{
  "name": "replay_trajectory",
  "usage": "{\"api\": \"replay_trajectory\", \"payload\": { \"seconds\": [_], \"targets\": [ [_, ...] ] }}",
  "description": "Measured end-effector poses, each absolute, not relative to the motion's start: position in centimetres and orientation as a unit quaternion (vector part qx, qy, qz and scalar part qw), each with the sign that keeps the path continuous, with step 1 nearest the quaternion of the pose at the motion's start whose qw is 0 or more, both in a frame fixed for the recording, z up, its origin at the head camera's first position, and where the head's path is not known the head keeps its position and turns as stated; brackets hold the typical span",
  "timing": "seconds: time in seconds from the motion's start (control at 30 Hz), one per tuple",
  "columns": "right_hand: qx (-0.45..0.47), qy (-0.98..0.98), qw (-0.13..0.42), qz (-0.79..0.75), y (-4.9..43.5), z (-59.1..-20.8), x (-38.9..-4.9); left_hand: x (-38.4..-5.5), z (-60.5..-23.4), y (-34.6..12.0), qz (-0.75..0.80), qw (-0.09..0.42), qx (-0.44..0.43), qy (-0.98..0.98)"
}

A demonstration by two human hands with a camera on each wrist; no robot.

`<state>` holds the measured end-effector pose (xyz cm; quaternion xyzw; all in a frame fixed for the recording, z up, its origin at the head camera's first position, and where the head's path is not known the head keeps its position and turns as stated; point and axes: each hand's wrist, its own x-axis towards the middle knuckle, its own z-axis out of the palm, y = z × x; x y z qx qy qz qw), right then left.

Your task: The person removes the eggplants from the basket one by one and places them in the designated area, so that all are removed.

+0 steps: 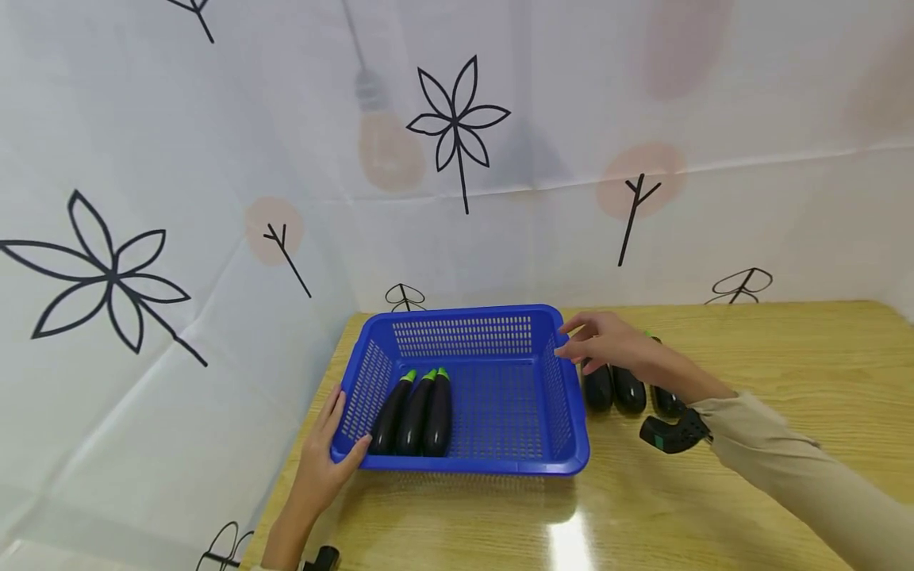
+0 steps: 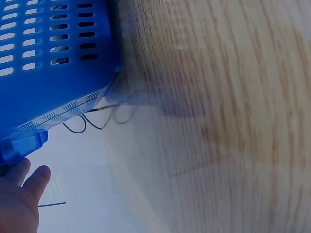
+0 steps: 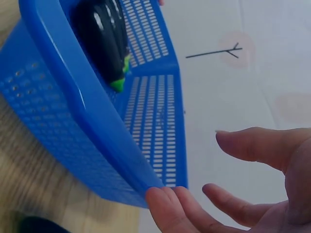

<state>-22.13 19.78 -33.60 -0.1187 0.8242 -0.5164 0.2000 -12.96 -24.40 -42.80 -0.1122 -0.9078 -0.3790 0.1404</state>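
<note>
A blue plastic basket (image 1: 493, 466) with slotted walls stands on the table. Inside, along its left side, lie three dark eggplants (image 1: 403, 420) with green stem ends. My left hand (image 1: 324, 460) holds the basket's front left corner, thumb over the front rim and fingers along the outer left side. At the back right corner is my right hand (image 1: 607, 345), its fingertips right at the rim. In the right wrist view the thumb (image 3: 255, 145) is spread away from the fingers. Three more eggplants (image 1: 630, 390) lie to the right of the basket, partly covered by the right hand and forearm.
The wood-grain table (image 1: 807, 373) extends right of the basket, with its left edge close beside the left hand. A white cloth (image 1: 543, 238) printed with leaves and twigs hangs behind and to the left. Each wrist wears a black device (image 1: 674, 432).
</note>
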Motion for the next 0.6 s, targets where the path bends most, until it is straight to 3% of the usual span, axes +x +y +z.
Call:
{"api": "replay_trajectory", "payload": {
  "seconds": [0.6],
  "targets": [
    [-0.133, 0.786, 0.24, -0.554, 16.5, -33.7, -22.3, -12.8, -42.7, -24.5, -0.375, 0.14, -0.112, -0.909]
  ]
}}
